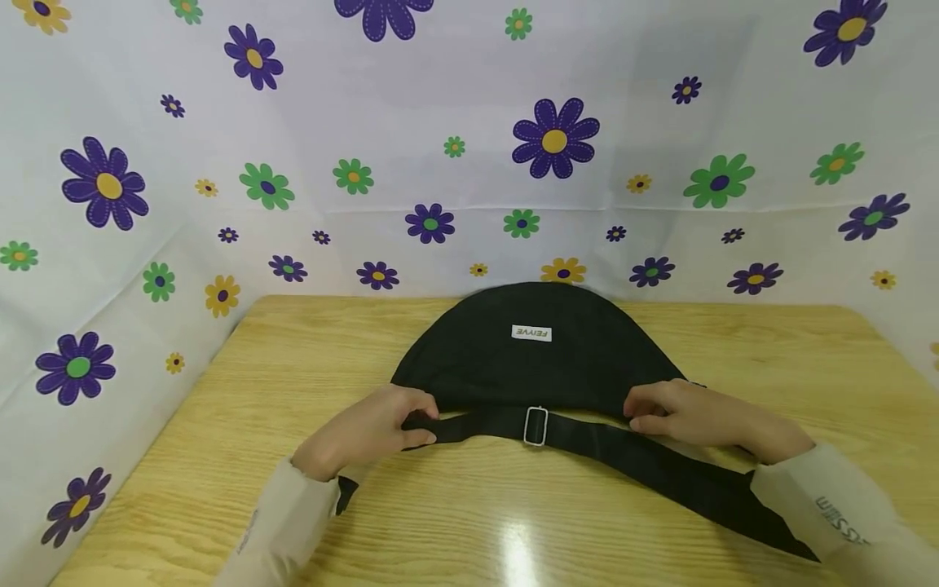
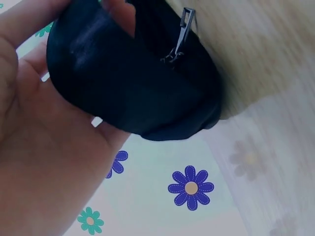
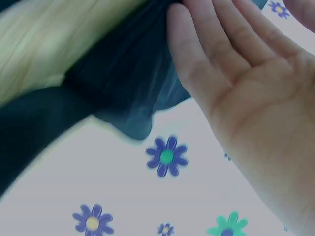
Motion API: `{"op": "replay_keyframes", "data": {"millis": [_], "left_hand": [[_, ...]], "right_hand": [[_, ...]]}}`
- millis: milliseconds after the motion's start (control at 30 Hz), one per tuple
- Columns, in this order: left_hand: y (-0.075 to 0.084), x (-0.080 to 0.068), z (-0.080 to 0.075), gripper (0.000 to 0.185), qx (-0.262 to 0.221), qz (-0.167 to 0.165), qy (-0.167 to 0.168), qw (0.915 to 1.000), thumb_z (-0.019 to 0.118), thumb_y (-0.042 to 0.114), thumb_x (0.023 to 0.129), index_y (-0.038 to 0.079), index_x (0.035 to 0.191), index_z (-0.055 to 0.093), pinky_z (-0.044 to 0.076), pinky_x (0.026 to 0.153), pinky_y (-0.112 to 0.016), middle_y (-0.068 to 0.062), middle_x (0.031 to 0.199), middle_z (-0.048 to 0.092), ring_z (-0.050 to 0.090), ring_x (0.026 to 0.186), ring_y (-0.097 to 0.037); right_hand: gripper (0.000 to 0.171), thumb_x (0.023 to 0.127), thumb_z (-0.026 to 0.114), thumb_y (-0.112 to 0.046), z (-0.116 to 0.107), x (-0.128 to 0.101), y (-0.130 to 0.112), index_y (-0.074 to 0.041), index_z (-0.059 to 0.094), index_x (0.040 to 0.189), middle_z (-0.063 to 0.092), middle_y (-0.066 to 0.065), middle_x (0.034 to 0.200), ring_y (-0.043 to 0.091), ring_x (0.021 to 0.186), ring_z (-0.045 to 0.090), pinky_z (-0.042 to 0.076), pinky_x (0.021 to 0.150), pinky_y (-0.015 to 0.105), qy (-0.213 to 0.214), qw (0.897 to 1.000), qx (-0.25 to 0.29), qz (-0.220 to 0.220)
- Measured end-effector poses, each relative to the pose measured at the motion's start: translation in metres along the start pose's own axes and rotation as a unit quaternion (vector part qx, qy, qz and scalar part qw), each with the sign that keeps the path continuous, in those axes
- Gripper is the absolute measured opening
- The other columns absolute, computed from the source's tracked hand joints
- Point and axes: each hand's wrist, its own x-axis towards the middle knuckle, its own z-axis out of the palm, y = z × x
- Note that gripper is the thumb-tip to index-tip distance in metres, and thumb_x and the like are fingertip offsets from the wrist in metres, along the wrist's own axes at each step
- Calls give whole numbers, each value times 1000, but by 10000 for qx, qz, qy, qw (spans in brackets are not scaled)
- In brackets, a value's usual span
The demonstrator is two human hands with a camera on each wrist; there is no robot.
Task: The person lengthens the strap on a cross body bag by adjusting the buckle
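A black half-moon shoulder bag [image 1: 543,367] lies on the table, its rounded side away from me and its small white label upside down. Along its near edge runs the black strap [image 1: 609,444] with a silver slider buckle [image 1: 536,425]. My left hand [image 1: 374,428] grips the bag's left end where the strap joins. In the left wrist view, a metal zipper pull [image 2: 184,29] shows in the fold of the black fabric. At the bag's right near corner, my right hand [image 1: 689,412] pinches the edge between thumb and fingers. Fabric hides the right fingertips in the right wrist view.
The wooden table [image 1: 440,514] reaches back to a white cloth [image 1: 469,98] printed with purple, green and yellow flowers, which also hangs at the left and right. The strap's wide right part stretches toward the near right, under the right sleeve [image 1: 829,505].
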Motion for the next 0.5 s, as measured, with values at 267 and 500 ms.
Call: {"op": "replay_keyframes", "data": {"millis": [267, 500], "left_hand": [[-1, -2, 0, 18, 363, 353, 91, 9987, 72, 2, 94, 1, 112, 72, 55, 88, -35, -7, 111, 71, 67, 102, -22], [-2, -7, 3, 14, 465, 366, 156, 9981, 71, 3, 95, 3, 109, 71, 56, 84, -31, -6, 109, 70, 67, 98, -21]], "right_hand": [[21, 103, 56, -3, -1, -36, 64, -10, 75, 108, 70, -8, 99, 4, 84, 62, 52, 68, 25, -198, 9963, 210, -807], [28, 105, 54, -5, 5, -69, 131, -25, 73, 97, 50, -20, 75, -4, 65, 47, 38, 54, 21, -147, 9981, 230, -544]]}}
